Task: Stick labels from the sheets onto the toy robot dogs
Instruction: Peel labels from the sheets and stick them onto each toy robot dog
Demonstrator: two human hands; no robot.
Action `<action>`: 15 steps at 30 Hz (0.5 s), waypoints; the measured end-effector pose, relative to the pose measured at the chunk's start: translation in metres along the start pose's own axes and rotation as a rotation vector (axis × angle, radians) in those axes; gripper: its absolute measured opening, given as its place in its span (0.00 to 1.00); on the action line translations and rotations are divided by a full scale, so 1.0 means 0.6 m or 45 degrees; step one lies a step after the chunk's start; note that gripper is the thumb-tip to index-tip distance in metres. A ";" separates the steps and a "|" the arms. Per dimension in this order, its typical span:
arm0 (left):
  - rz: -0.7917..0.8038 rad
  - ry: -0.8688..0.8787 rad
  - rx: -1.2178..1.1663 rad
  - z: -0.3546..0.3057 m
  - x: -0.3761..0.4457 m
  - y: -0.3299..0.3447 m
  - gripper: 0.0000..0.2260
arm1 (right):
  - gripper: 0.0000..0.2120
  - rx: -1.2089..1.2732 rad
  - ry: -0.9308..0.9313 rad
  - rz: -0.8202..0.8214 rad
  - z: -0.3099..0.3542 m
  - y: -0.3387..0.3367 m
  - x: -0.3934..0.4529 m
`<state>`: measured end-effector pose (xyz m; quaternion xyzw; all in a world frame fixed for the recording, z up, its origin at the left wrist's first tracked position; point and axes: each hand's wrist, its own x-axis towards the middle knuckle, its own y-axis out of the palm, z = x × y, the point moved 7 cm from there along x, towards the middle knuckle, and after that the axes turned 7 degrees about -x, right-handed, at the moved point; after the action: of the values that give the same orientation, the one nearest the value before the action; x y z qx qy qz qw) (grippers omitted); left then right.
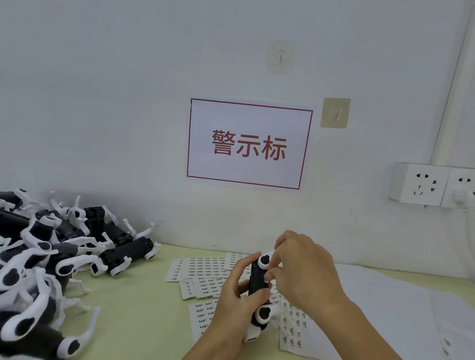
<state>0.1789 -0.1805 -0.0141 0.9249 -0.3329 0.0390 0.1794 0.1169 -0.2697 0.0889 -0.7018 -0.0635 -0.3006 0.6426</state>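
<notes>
Fingers (269, 276) of your right hand (306, 271) press on the toy dog (256, 288) gripped in your left hand (235, 303) above the label sheets (206, 271), while the big pile of dogs (28, 265) apparently still waits.

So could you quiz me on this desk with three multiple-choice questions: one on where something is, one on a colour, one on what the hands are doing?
1. Where is the pile of dogs?
A. left of the hands
B. right of the hands
C. on the wall

2. What colour is the writing on the sign?
A. blue
B. red
C. green

3. What is the left hand doing?
A. lying flat on the table
B. holding a dog
C. pointing at the sockets

Answers:
1 A: the heap fills the left side of the table.
2 B: red characters inside a red border.
3 B: its fingers wrap the black body while the right hand works at it.
</notes>
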 end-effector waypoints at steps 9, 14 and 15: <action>-0.001 -0.045 -0.126 0.004 0.004 -0.001 0.27 | 0.10 0.041 0.078 0.012 -0.013 -0.001 0.004; -0.042 -0.043 -0.380 0.000 0.009 -0.005 0.20 | 0.16 0.363 0.122 0.111 -0.024 0.021 0.006; -0.048 -0.049 -0.424 -0.001 0.009 -0.005 0.20 | 0.16 0.454 0.125 0.140 -0.025 0.027 0.005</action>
<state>0.1853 -0.1815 -0.0135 0.8890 -0.3207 -0.0380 0.3246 0.1219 -0.2877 0.0766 -0.5637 -0.0458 -0.2829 0.7747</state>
